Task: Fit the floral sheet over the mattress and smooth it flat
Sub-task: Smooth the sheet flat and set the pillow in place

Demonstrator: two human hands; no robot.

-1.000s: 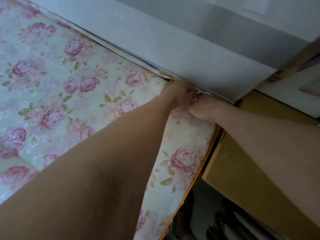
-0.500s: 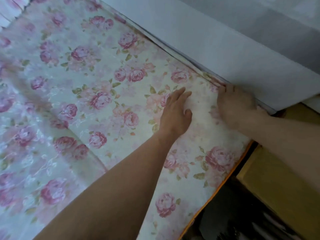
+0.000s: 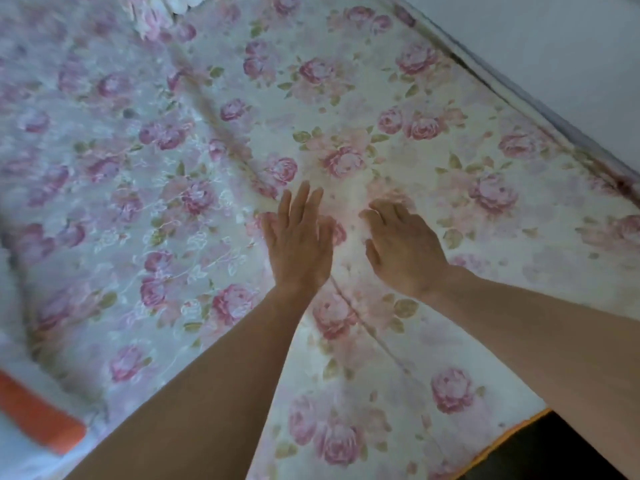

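Both hands are down flat on the cream cotton sheet printed with pink roses (image 3: 346,98), which lies spread across the top of the mattress and runs up to the plain white wall (image 3: 554,46) at the far edge. The left hand (image 3: 298,244) lies palm down with its fingers straight and together, gripping nothing, just pressing the cloth. The right hand (image 3: 403,247) sits just beside it, also palm down, fingers relaxed and lightly bent onto the fabric, holding nothing. Side by side like this, they look set to sweep slack outward. There is work for them: a long diagonal crease (image 3: 221,126) runs off beyond the left hand, and a thinner fold (image 3: 367,327) trails back between the forearms. At the lower left an orange strip (image 3: 38,420) shows beside the sheet, and an orange mattress edge (image 3: 512,431) peeks out lower right, so the near side may not be fully tucked.
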